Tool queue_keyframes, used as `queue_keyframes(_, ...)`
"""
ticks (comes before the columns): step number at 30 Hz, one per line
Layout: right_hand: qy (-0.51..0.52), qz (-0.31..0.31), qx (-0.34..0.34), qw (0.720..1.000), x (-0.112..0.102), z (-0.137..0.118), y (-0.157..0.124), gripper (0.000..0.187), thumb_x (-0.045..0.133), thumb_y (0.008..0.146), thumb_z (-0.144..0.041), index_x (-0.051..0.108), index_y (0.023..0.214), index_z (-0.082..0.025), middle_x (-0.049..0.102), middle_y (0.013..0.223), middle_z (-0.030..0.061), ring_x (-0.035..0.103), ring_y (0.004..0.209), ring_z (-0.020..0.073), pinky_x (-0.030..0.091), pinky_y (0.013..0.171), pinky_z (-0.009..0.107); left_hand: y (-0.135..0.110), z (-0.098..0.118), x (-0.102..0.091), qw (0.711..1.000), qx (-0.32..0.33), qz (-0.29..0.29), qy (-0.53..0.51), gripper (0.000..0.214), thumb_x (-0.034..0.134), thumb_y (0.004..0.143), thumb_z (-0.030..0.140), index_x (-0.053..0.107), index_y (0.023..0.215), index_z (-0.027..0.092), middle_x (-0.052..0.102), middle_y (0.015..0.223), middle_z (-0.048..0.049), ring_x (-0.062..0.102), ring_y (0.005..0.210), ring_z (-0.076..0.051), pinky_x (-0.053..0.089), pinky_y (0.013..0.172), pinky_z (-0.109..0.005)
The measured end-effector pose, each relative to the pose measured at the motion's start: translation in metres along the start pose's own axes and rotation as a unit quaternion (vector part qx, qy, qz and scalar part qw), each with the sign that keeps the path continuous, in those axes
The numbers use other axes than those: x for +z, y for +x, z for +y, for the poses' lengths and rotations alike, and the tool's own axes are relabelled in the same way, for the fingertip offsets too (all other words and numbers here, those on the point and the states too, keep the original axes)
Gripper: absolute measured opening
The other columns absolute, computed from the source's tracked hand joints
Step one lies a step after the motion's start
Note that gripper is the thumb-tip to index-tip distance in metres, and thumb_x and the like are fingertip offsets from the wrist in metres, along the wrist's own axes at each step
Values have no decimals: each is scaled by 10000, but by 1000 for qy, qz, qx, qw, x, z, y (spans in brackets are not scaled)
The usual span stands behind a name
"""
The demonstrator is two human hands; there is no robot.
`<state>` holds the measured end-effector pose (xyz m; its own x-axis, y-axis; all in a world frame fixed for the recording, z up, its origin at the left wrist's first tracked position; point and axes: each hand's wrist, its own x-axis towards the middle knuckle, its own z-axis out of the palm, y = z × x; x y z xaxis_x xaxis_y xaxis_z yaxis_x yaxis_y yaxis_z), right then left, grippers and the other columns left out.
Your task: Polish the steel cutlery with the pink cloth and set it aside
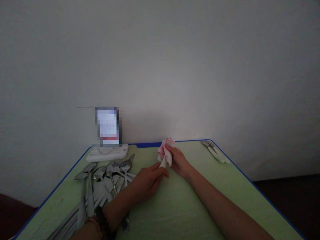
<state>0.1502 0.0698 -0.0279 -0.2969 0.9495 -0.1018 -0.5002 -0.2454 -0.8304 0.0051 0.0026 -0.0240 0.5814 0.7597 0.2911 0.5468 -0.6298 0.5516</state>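
Note:
My right hand [178, 161] is closed around a bunched white and red cloth [165, 154] near the far middle of the green table [180, 206]. My left hand [148, 181] lies just in front of it, fingers curled, its fingertips pinching a white end that sticks out of the cloth; I cannot make out what is wrapped inside. Several metal spoons [105, 181] lie fanned out on the left side of the table, next to my left forearm, which wears dark bracelets.
A white flat stand [107, 153] holds a blurred-out upright screen [108, 126] at the far left, against a plain wall. A few pieces of cutlery with white handles [215, 151] lie at the far right corner. The table has a blue edge.

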Motion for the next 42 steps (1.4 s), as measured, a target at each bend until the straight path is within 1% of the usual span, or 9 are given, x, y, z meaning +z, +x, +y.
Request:
queue_keyframes(3,41,32,-25,998,0,1,2,286,712,617,-397,577,672,-151,589,583,-17,505,526,88,407,568,230,-1,3,0,999,-1,-20,28,247,328,882,191,564,951,215,574,896,-35,543,731,-143,401,683,-238)
queue_keyframes(8,66,68,-56,994,0,1,3,308,699,621,-437,567,661,-162,556,560,-39,482,512,78,393,543,219,-2,5,-1,1000,-4,-25,14,248,327,885,197,563,957,224,572,881,-21,538,713,-131,387,669,-225)
queue_keyframes(14,14,7,-9,1000,1,-3,-3,277,696,642,-398,558,667,-160,557,541,-31,453,468,74,351,481,214,-2,2,0,1000,-4,-13,-22,236,341,880,184,569,933,210,578,847,-9,526,693,-115,380,656,-205)
queue_keyframes(22,-70,-41,-6,997,4,-3,-7,271,663,675,-401,600,712,-140,619,633,12,519,550,93,382,532,218,-2,-1,2,999,-15,-26,-11,218,356,869,172,566,918,205,595,880,-19,551,769,-133,394,713,-220)
queue_keyframes(25,-59,-20,-10,998,3,-1,-4,271,677,656,-395,601,707,-140,624,642,14,522,552,97,391,547,227,-2,1,1,1000,-17,-26,4,224,338,877,182,558,909,205,590,857,-19,550,751,-133,396,695,-219)
queue_keyframes(31,41,71,-39,996,3,0,1,272,689,637,-410,572,656,-166,566,553,-27,471,504,86,391,539,229,-3,9,-4,995,27,-51,79,204,343,872,198,540,924,215,588,827,-14,549,694,-140,386,647,-229)
queue_keyframes(34,51,81,-52,994,3,1,3,299,667,651,-452,581,651,-165,552,540,-25,459,501,89,386,521,227,-3,12,-6,993,37,-57,96,189,367,864,205,544,925,221,597,833,-10,557,693,-141,385,639,-231)
queue_keyframes(38,66,83,-48,993,3,1,3,305,716,598,-431,595,668,-161,570,583,-23,486,538,89,407,549,224,-3,14,-7,995,37,-52,80,192,375,865,218,554,933,228,603,833,-6,564,695,-136,390,646,-230)
queue_keyframes(42,31,64,-34,997,4,0,-1,299,723,591,-414,588,663,-158,560,557,-31,468,503,78,366,503,214,-2,11,-5,1000,-11,-1,25,229,328,889,233,511,1026,224,605,847,-13,561,690,-131,399,663,-239)
